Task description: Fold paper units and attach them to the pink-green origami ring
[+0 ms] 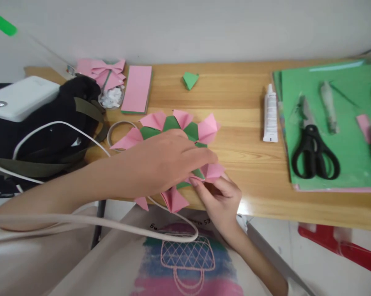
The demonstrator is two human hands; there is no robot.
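On wooden tabletop (240,156), pink-and-green folded paper ring (172,123), points flared, edge pinched by both hands (169,160).

You are in an indoor room set up as a small papercraft spot, perhaps a home or study corner; which one you cannot tell. Your light wood-grain bench (234,98) stands against a plain pale wall (203,33). Right of your right hand (224,199) lie black-handled metal scissors (311,144), a slim white tube (270,115) and green paper sheets in clear film (327,164). Beyond your left hand (163,160) sits a pink rectangular paper stack (137,88); to its left, a black fabric bag (65,107) adds an everyday, personal look. Below your bench is a pale floor (291,250).
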